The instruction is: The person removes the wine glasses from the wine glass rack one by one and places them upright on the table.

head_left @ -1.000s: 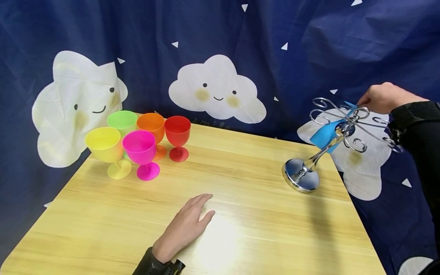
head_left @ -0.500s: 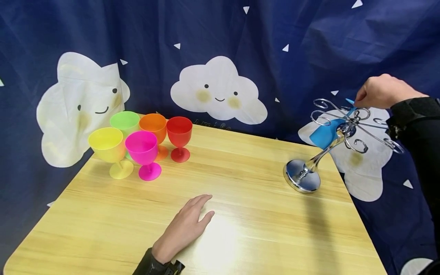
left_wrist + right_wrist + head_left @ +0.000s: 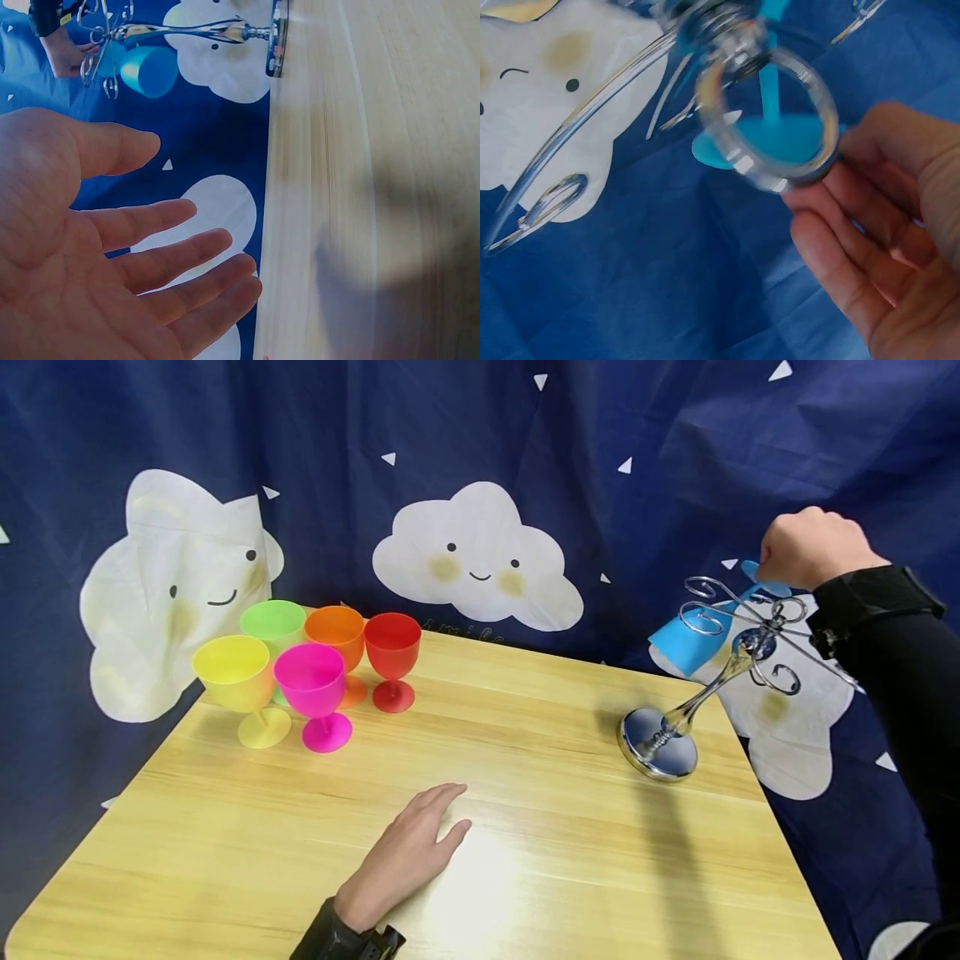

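My right hand (image 3: pixel 817 547) pinches the foot of a blue plastic goblet (image 3: pixel 690 642) behind the top of a chrome stemware rack (image 3: pixel 660 743). The goblet hangs bowl-down and tilted, its bowl pointing to the lower left. In the right wrist view, the goblet's round foot (image 3: pixel 780 139) shows through a blurred chrome ring at the rack's top, with the fingertips at the foot's edge. My left hand (image 3: pixel 401 860) holds nothing; it lies low over the table, thumb apart from lightly bent fingers. The left wrist view shows its palm (image 3: pixel 45 300) and the goblet's bowl beyond.
At the table's back left stand several upright goblets: yellow (image 3: pixel 234 672), green (image 3: pixel 273 622), magenta (image 3: pixel 310 681), orange (image 3: pixel 335 635) and red (image 3: pixel 392 647). Curled wire arms (image 3: pixel 705 587) spread from the rack's top. A dark blue curtain (image 3: pixel 637 410) hangs behind the wooden table (image 3: pixel 525 760).
My right hand has moved left and slightly up, and the blue goblet has shifted left, out from behind the rack's post. The left hand and the other goblets have stayed put.
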The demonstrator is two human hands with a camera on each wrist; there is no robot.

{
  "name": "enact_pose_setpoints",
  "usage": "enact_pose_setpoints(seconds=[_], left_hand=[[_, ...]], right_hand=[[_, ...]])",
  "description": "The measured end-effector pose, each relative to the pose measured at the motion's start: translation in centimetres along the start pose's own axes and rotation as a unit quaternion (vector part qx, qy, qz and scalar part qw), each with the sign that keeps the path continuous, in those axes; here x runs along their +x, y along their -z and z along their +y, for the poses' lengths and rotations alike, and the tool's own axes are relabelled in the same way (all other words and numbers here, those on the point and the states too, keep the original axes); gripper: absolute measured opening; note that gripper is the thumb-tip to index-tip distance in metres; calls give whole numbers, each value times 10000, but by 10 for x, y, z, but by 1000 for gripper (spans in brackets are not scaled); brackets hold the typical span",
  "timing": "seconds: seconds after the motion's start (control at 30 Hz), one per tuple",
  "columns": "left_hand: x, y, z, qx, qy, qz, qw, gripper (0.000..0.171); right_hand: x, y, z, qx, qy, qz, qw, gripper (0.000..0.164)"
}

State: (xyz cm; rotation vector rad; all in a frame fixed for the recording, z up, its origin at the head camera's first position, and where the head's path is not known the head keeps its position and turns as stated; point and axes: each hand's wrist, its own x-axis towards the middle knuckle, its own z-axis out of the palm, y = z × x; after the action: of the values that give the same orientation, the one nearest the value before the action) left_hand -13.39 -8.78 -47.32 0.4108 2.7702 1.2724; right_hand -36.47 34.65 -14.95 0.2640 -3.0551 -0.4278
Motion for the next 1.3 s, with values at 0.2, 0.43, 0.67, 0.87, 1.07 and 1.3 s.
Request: enact_pose_setpoints(seconds=[0.2,0.43,0.67,0.87,1.07,1.3], left_hand=[[-2,1,-1,42,-23,22,10000,48],[-3,2,-1,63,-26,52,10000,48],[-5,3,0,11,-22,14,10000,48],[-6,3,0,24,-26,29,10000,48],[-8,3,0,33,-18,47,10000,48],[-11,3,1,16,28,4,10000,48]], right_hand=[[17,4,-14,-52,-209,250,9995,21],[25,3,-33,-112,15,894,9959,21],[26,3,-49,-45,280,1422,9894,26],[26,9,-64,148,364,1635,9858,18],[15,11,-78,719,388,1940,9776,17],[-3,9,-98,1816,120,1878,9652,23]])
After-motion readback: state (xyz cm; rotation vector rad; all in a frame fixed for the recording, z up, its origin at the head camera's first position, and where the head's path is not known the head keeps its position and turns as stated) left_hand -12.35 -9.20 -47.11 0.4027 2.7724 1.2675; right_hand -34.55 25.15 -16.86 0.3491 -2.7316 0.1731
